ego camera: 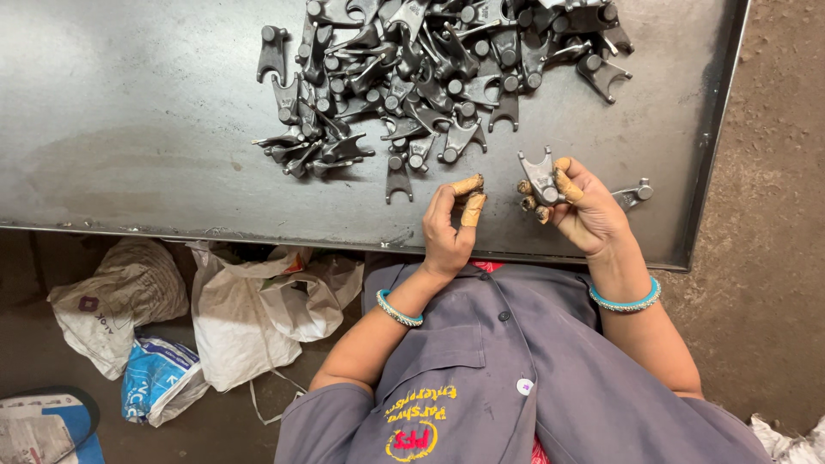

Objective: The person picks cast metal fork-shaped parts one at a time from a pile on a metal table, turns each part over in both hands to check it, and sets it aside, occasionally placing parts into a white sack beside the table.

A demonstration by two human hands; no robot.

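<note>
1. A forked grey metal part (540,176) sits pinched in the right hand (580,206), held above the near edge of the steel desk (129,129).
2. The left hand (449,228) curls loosely beside it, gripping nothing, fingertips taped.
3. A heap of matching forgings (430,69) lies beyond; one stray piece (634,194) lies just right.

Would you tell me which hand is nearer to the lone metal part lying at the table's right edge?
Right. The right hand is just beside the lone metal part; the left hand sits farther away, on the other side.
</note>
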